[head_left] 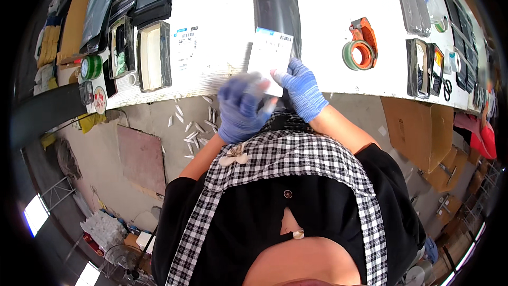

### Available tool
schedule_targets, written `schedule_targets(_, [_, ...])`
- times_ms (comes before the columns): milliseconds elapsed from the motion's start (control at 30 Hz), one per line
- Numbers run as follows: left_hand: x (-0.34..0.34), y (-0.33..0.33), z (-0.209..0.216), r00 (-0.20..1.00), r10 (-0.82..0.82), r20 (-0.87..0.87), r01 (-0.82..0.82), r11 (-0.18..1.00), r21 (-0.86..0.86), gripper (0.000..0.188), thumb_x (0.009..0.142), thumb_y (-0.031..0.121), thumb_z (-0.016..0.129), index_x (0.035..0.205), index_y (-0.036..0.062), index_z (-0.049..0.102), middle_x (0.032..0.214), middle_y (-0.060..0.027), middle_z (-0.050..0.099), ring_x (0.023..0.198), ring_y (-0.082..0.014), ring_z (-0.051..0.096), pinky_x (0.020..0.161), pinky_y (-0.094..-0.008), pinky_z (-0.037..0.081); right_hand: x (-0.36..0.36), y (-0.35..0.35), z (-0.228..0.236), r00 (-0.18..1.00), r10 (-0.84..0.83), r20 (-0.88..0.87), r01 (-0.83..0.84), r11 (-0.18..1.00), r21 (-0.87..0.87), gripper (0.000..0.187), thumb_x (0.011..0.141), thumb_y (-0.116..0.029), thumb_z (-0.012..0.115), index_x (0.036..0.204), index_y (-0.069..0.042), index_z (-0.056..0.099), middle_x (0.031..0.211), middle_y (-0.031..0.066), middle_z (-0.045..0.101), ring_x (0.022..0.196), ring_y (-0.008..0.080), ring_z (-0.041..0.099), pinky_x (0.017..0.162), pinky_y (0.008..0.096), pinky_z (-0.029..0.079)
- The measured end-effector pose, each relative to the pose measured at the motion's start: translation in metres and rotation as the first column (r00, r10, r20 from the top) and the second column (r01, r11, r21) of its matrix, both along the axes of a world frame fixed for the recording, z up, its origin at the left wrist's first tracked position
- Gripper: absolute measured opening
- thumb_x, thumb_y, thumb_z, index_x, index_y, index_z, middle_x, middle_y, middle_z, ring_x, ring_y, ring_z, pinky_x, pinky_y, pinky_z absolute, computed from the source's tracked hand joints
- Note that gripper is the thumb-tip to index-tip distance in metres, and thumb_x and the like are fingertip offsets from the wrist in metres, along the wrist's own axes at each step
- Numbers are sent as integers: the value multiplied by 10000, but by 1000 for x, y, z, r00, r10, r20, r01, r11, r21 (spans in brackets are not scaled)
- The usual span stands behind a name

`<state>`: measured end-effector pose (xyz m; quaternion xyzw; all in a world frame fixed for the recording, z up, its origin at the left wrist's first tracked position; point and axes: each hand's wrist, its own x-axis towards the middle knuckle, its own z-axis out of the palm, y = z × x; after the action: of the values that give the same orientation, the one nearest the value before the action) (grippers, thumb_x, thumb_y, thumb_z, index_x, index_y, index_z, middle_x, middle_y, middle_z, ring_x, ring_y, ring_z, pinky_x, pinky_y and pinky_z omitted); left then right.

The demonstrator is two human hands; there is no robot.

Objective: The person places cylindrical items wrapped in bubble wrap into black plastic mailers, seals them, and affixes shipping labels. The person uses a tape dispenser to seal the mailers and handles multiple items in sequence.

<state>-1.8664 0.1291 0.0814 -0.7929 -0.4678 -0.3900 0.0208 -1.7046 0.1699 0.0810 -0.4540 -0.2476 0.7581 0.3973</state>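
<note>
A long black plastic mailer bag (pixel 275 1) lies on the white table and reaches past its near edge toward me. On its near part is a white shipping label (pixel 270 55) with a blue strip along the top. My right hand (pixel 304 91), in a blue knitted glove with bare fingertips, grips the bag's right side, its thumb pressed on the label. My left hand (pixel 241 107), gloved alike, hovers by the label's lower left edge. Its fingers are bent and apart, slightly blurred, with nothing visible between them.
An orange tape dispenser (pixel 362 45) stands right of the bag. Another label sheet (pixel 185 47) and an open box (pixel 153 56) lie left. Black mailers (pixel 151 5) are piled at the far left. Scissors (pixel 447 90) lie far right. White scraps (pixel 197 135) litter the floor; a cardboard box (pixel 415 130) stands below.
</note>
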Motion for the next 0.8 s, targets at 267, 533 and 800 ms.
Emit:
schedule_targets(267, [-4,-15,-1,370,525,767,644,450,-619,215,893,94,656,1092,35,598,991,-50,656,895,-113,596,818,-251,484,33,3,23,972,-130,196,87,972,218,386,883,-37,617,1231,77,493,1124,156,644,996,165,631,847,266,520])
schedule_targets(533, [5,-8,3,289,606,741,652,442,-615,112,878,111,692,976,79,648,863,-22,656,757,-92,582,700,-223,488,37,-4,25,970,-153,191,101,961,257,362,884,-16,605,1217,74,493,1109,152,644,988,164,636,848,274,529])
schedule_targets(800, [4,-8,3,241,541,806,703,474,-529,98,883,72,666,979,73,644,870,-9,648,764,-88,589,713,-226,500,35,-6,4,839,-260,478,-5,875,485,552,820,-50,681,1291,90,429,1164,204,598,1051,243,610,894,340,513])
